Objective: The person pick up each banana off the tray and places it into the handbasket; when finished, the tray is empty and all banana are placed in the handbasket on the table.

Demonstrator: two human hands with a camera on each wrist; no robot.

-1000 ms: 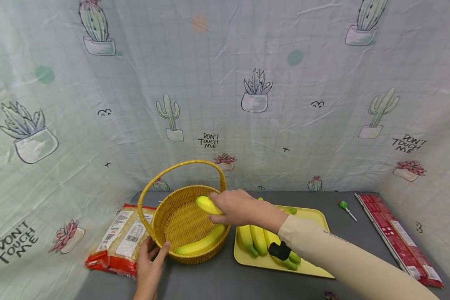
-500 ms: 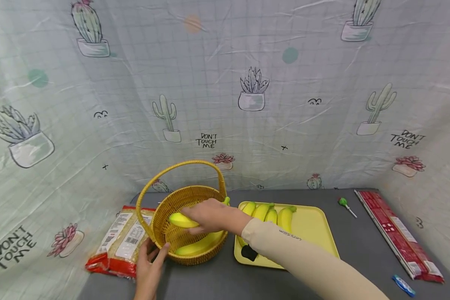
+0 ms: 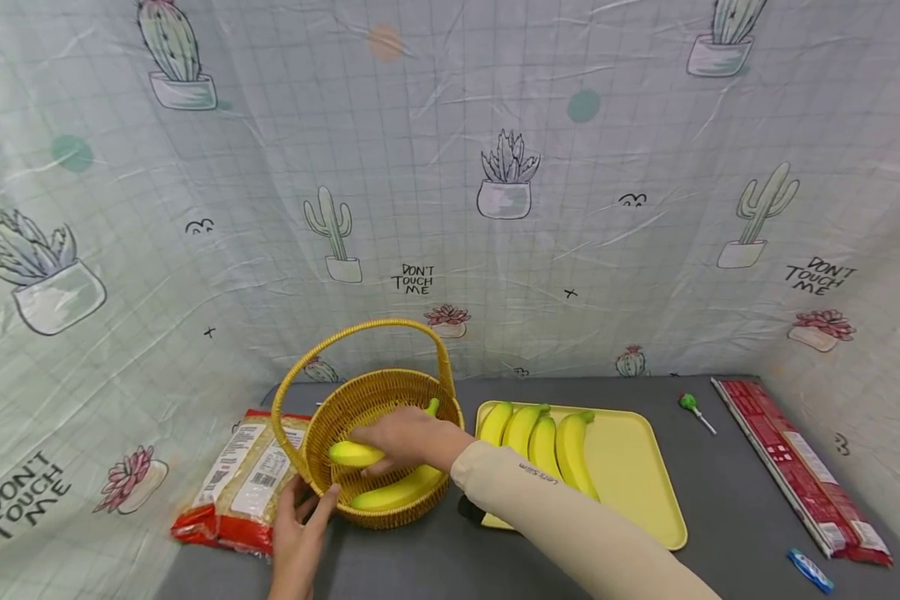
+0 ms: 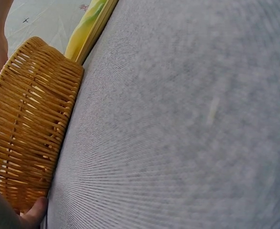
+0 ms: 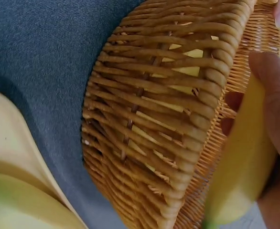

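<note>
A woven yellow basket (image 3: pixel 322 421) with a hoop handle stands on the grey table. My right hand (image 3: pixel 405 440) reaches into it and grips a yellow banana (image 3: pixel 352 454), low inside the basket; the right wrist view shows the banana (image 5: pixel 240 167) under my fingers beside the basket wall (image 5: pixel 154 124). Another banana (image 3: pixel 393 492) lies on the basket floor. My left hand (image 3: pixel 300 525) holds the basket's front left rim, thumb on the outside; the left wrist view shows the basket side (image 4: pixel 30 124) and a fingertip at its base.
A yellow tray (image 3: pixel 637 475) with several bananas (image 3: pixel 543 442) sits right of the basket. A red-edged food packet (image 3: pixel 240 479) lies to the left. A green lollipop (image 3: pixel 692 410), a long red box (image 3: pixel 791 467) and a small blue wrapper (image 3: pixel 808 569) lie at the right.
My right hand carried the banana from over the basket's right rim leftwards and down into the basket. The left hand stayed on the rim.
</note>
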